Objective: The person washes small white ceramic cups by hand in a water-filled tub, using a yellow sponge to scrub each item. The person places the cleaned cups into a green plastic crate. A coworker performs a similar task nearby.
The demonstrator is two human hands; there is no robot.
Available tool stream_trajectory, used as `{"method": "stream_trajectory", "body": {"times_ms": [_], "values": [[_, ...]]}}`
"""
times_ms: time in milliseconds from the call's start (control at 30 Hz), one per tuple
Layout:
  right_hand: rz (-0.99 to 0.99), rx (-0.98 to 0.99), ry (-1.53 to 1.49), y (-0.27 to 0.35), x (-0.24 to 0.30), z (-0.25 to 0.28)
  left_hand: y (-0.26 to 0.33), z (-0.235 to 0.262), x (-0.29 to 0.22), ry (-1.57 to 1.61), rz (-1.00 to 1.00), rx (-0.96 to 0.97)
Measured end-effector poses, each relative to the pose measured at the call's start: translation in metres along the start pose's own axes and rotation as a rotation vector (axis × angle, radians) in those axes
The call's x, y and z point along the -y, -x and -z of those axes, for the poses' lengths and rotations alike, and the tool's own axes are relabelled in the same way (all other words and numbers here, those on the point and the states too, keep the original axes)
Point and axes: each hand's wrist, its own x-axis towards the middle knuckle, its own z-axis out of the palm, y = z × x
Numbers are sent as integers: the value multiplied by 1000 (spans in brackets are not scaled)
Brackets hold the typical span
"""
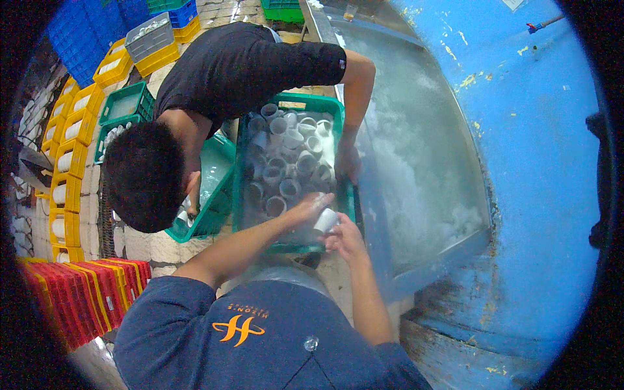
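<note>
A white cup-like cylinder (325, 221) is tilted over the near end of a green crate (290, 98). The fingers of my right hand (348, 240) are closed on it from the lower right. My left hand (312, 207) is right against its upper left side, fingers toward the right; they are blurred, and their grip does not show clearly. Several similar white hollow cylinders (289, 189) lie heaped in the crate under a whitish haze.
A co-worker in a black shirt (240, 71) leans over from the left, one hand (348, 159) at the crate's right edge. A metal-edged tank (422, 149) with cloudy, misty contents stands right, beside a blue wall (539, 162). Yellow crates (77, 156) and red crates (84, 299) line the left.
</note>
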Motion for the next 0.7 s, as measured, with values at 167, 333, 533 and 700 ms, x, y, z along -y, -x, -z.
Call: {"method": "stream_trajectory", "body": {"times_ms": [167,333,533,700], "values": [[-22,-170,-117,-1,1,12,-11,-27,26,-450,199,-272],[94,-98,-227,1,8,26,13,-17,23,-582,57,-235],[2,-186,-66,-15,17,12,54,-27,-34,-669,-382,-233],[170,-4,20,-34,-3,-12,28,-23,-41,-12,-29,-427]]}}
